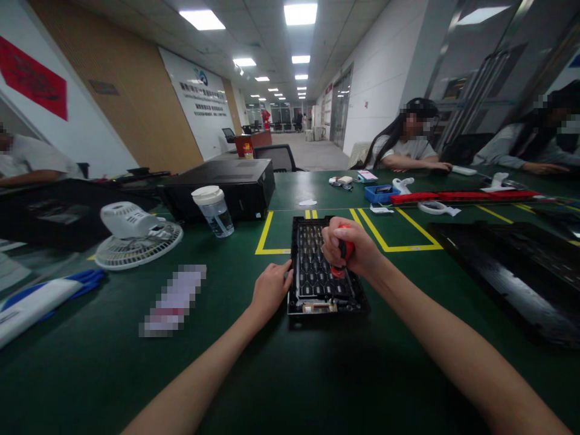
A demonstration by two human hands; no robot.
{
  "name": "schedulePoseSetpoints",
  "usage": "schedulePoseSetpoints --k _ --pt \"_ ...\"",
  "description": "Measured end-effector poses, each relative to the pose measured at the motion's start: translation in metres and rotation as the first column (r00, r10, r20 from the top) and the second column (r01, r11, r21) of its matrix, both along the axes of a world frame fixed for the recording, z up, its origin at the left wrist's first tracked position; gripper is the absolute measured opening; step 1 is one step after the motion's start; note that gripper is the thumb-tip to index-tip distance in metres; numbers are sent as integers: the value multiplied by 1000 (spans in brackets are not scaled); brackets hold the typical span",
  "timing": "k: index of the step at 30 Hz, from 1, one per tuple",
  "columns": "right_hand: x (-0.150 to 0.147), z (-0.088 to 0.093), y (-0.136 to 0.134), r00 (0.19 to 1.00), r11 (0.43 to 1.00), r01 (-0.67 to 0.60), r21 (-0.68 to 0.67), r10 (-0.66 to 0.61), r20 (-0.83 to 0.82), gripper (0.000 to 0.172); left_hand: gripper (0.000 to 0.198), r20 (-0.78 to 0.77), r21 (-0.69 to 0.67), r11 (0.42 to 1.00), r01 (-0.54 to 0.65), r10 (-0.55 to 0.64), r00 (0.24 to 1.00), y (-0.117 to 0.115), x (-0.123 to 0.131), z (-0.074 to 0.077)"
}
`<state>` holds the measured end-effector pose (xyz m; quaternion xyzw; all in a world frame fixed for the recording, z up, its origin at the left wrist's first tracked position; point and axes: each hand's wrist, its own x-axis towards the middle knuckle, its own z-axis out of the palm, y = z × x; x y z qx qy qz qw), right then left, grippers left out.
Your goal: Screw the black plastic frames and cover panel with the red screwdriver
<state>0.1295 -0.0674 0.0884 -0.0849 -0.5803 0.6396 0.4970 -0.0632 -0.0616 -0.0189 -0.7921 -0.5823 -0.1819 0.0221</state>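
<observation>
Bright ceiling panels [300,13] run back through a long office behind the green table [344,380] that I look down on through the head camera. Two people [403,145] sit along the right side, and part of another person [38,158] shows at the far left.

Near the middle of the table, just short of some yellow tape lines [412,248], I see a black rectangular casing [312,272] lying flat, its upper face filled with rows of small cells. The left hand [268,289] meets its left edge, thumb and forefinger slightly apart; I cannot tell whether those fingers grip the edge or merely rest on it. Above the casing's right half, the right hand [362,251] has its fingers clamped around a red-and-black tool [338,270], whose tip I cannot make out.

Left of the casing I have a blurred-out flat item [174,302], a white fan [131,235] lying on its grille, and a lidded clear cup [215,211] beside a black box [222,181]. Well to the right lies a black panel [502,278].
</observation>
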Motion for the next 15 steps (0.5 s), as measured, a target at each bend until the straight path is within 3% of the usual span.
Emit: schedulePoseSetpoints --k 15 --pt "-3 0 -9 978 978 207 -32 -205 46 16 37 4 -9 1000 -6 6 1000 -1 0 0"
